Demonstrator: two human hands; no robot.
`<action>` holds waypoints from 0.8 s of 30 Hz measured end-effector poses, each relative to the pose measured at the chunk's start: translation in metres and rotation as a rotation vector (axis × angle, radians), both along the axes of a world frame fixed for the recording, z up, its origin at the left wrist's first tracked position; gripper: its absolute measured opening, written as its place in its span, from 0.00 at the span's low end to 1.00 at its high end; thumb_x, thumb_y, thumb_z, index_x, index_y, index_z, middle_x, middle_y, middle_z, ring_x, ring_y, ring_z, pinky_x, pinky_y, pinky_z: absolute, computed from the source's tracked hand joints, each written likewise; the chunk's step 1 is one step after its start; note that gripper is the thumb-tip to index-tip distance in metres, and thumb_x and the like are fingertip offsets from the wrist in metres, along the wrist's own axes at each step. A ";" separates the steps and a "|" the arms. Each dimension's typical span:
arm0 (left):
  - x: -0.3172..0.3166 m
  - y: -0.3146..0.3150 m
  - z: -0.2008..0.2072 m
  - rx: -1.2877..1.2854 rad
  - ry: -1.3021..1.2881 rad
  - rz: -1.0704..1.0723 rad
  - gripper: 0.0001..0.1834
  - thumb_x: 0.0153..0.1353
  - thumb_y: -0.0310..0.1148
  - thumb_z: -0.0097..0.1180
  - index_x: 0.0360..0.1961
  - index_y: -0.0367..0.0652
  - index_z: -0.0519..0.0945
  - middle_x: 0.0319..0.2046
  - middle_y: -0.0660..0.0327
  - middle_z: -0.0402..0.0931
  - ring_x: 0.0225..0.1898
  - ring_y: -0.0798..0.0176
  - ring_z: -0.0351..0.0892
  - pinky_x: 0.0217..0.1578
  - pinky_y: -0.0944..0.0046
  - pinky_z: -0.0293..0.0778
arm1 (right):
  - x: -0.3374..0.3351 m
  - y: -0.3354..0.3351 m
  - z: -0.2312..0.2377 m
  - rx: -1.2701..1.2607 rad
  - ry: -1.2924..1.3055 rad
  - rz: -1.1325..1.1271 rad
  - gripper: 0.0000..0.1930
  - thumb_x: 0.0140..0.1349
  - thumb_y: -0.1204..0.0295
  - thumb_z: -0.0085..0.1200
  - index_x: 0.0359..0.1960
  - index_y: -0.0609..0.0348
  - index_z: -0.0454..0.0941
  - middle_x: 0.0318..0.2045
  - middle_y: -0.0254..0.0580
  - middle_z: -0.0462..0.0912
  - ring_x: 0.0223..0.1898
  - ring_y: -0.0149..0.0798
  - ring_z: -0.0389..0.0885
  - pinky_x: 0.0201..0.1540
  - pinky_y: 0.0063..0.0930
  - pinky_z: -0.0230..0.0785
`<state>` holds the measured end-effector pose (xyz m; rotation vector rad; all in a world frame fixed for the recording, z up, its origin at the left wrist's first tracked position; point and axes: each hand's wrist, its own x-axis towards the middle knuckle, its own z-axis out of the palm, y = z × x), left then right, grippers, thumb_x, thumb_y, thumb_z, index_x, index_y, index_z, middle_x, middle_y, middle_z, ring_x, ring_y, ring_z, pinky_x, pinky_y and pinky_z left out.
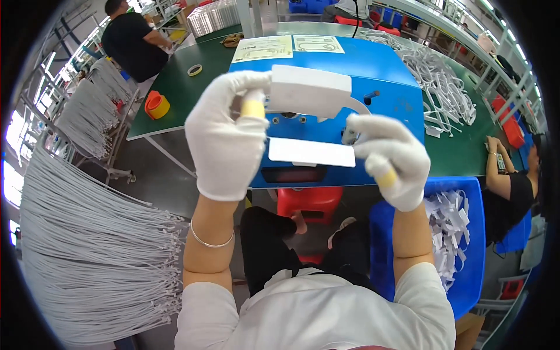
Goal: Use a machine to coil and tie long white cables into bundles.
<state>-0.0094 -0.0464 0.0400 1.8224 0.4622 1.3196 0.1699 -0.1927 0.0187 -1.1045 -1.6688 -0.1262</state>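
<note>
Both my hands wear white gloves with yellow tape on the thumbs. They are raised over a blue bench machine (402, 146). My left hand (227, 134) is closed, its fingers curled at the left end of a white block-shaped part (311, 90); what they pinch is hidden. My right hand (394, 157) has bent fingers pinching a pale cable (359, 107), which curves out from beside the block. Below the block is a flat white plate (312, 151), its right end close to my right fingertips. Whether the plate is fixed to the machine I cannot tell.
Bundled pale cables (105, 251) hang at the left. A blue bin (475, 251) of white strips stands by my right arm. The green table (192, 96) bears an orange tape dispenser (156, 105), a tape roll (195, 70) and loose cables (443, 87). Co-workers sit at both sides.
</note>
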 end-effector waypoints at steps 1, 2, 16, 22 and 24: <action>-0.003 0.003 0.003 0.133 -0.016 0.058 0.10 0.60 0.16 0.52 0.40 0.36 0.80 0.38 0.62 0.78 0.29 0.75 0.75 0.29 0.77 0.73 | -0.003 0.006 -0.001 0.036 0.151 0.017 0.06 0.57 0.75 0.56 0.26 0.66 0.78 0.43 0.54 0.80 0.30 0.36 0.81 0.35 0.27 0.73; -0.006 0.005 0.006 0.265 -0.033 0.114 0.10 0.60 0.16 0.53 0.41 0.36 0.81 0.37 0.62 0.78 0.29 0.75 0.75 0.29 0.78 0.72 | -0.005 0.008 -0.001 0.101 0.195 -0.019 0.07 0.59 0.75 0.55 0.27 0.67 0.77 0.43 0.54 0.80 0.31 0.35 0.80 0.35 0.26 0.73; 0.005 0.041 -0.009 0.269 0.089 0.355 0.07 0.56 0.23 0.60 0.37 0.37 0.80 0.34 0.58 0.79 0.34 0.66 0.80 0.32 0.68 0.77 | -0.006 0.063 -0.001 -0.059 0.427 -0.232 0.09 0.64 0.75 0.54 0.43 0.66 0.76 0.37 0.36 0.80 0.39 0.26 0.76 0.45 0.19 0.69; -0.002 0.039 -0.030 0.212 0.125 0.330 0.06 0.64 0.29 0.55 0.37 0.36 0.78 0.30 0.56 0.78 0.25 0.64 0.80 0.27 0.68 0.75 | -0.011 0.059 0.009 -0.269 0.471 -0.261 0.12 0.67 0.68 0.52 0.42 0.66 0.77 0.36 0.36 0.80 0.39 0.26 0.74 0.44 0.19 0.67; -0.005 0.050 -0.045 0.374 0.033 0.336 0.06 0.60 0.26 0.56 0.38 0.37 0.78 0.34 0.53 0.78 0.36 0.53 0.80 0.38 0.60 0.75 | -0.007 0.065 0.003 -0.294 0.371 -0.253 0.15 0.68 0.65 0.50 0.45 0.67 0.76 0.38 0.39 0.80 0.41 0.29 0.74 0.48 0.23 0.66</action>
